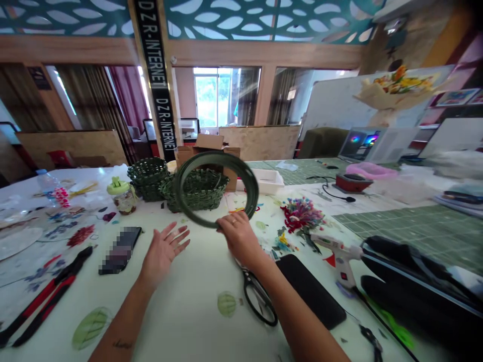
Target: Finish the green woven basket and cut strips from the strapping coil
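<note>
A ring-shaped coil of dark green strip or cord [253,187] is held upright over the table by my right hand [241,236], whose fingers close round its lower edge. To the left of the coil, my left hand [162,251] is raised, palm turned up and fingers spread, with nothing in it. Behind the coil stand two dark green woven baskets, one round [148,176] and one wider [204,193], the latter partly seen through the ring. Black-handled scissors [260,299] lie under my right forearm, which hides part of them.
Red-handled cutters [49,291] and a phone [119,250] lie on the left, near a lidded jar [121,196]. On the right are a black flat case [311,291], a glue gun [343,259] with its cord, and colourful craft stems [302,213]. A cardboard box [230,156] stands behind.
</note>
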Demonstrator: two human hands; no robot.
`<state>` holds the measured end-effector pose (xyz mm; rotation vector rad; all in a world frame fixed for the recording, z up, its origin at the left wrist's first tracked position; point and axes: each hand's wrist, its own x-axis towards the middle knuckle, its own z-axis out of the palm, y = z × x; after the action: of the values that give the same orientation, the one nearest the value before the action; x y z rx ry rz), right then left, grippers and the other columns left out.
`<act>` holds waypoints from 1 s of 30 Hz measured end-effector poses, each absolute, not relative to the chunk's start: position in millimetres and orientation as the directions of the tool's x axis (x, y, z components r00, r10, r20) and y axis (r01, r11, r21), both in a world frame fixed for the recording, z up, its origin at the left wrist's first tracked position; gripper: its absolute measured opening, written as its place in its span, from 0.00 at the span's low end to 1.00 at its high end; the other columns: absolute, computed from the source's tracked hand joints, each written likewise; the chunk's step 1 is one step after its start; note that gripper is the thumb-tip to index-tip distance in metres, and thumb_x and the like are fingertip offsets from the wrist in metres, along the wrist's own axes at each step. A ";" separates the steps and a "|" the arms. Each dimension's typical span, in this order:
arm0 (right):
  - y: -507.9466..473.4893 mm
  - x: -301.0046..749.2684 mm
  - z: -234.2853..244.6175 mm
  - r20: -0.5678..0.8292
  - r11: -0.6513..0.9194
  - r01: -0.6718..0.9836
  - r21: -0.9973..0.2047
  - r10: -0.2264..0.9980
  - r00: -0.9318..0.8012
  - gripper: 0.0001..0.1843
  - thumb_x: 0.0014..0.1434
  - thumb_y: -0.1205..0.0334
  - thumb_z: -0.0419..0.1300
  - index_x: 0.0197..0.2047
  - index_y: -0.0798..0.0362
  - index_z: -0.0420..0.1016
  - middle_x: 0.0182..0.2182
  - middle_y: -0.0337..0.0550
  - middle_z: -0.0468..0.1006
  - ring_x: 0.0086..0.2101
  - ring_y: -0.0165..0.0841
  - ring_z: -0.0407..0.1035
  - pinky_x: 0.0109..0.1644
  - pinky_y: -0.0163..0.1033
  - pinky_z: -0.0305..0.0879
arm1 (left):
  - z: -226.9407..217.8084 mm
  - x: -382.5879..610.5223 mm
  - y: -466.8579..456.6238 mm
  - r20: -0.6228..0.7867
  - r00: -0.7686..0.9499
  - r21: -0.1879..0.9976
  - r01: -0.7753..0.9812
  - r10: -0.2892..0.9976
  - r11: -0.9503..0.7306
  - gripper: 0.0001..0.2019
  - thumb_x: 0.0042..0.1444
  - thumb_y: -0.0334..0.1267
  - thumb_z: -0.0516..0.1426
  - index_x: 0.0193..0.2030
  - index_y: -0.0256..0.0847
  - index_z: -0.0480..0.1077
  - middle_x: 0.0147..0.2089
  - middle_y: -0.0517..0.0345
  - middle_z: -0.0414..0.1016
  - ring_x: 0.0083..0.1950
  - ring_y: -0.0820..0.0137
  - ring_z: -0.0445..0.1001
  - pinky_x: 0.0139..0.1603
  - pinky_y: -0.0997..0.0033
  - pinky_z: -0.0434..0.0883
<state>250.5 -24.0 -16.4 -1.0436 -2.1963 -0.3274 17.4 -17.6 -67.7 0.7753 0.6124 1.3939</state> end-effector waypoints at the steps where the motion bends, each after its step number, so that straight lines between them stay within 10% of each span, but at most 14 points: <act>1: -34.0 241.2 -18.9 0.639 0.700 0.714 -0.035 0.565 -0.522 0.09 0.64 0.66 0.49 0.39 0.55 0.69 0.33 0.45 0.74 0.36 0.35 0.62 0.46 0.41 0.52 | -63.4 12.2 -19.7 0.077 0.119 0.729 -0.684 0.990 0.026 0.33 0.47 0.63 0.54 0.51 0.38 0.68 0.54 0.40 0.69 0.56 0.52 0.67 0.51 0.48 0.68; 11: -81.7 213.6 -84.8 0.324 0.765 0.637 -0.093 0.629 -0.707 0.02 0.58 0.66 0.59 0.36 0.54 0.71 0.32 0.41 0.76 0.36 0.34 0.67 0.43 0.38 0.58 | -102.8 -37.5 -16.8 -0.211 -0.176 0.878 -0.466 0.961 0.108 0.03 0.48 0.28 0.58 0.31 0.31 0.71 0.34 0.47 0.77 0.21 0.79 0.67 0.18 0.81 0.66; 20: -132.8 294.7 -107.4 0.402 0.127 0.943 -0.306 0.915 0.007 0.16 0.58 0.61 0.57 0.49 0.56 0.72 0.41 0.53 0.76 0.42 0.44 0.69 0.45 0.45 0.65 | -113.1 -36.1 -15.2 -0.191 -0.312 0.937 -0.341 0.931 0.078 0.07 0.44 0.24 0.58 0.33 0.31 0.71 0.33 0.53 0.75 0.27 0.75 0.74 0.23 0.80 0.71; 30: -76.9 283.1 -81.8 0.306 0.226 0.678 -0.700 0.952 -0.002 0.19 0.58 0.56 0.54 0.49 0.56 0.72 0.44 0.53 0.76 0.43 0.40 0.70 0.47 0.43 0.65 | -105.8 -30.9 -17.9 -0.139 -0.305 0.912 -0.411 0.942 0.001 0.08 0.51 0.23 0.55 0.37 0.36 0.70 0.38 0.56 0.74 0.35 0.71 0.76 0.36 0.67 0.77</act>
<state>283.1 -76.9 -81.8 -1.5199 -1.7471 0.4597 -30.9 -17.9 -105.8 0.6634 1.1494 1.5588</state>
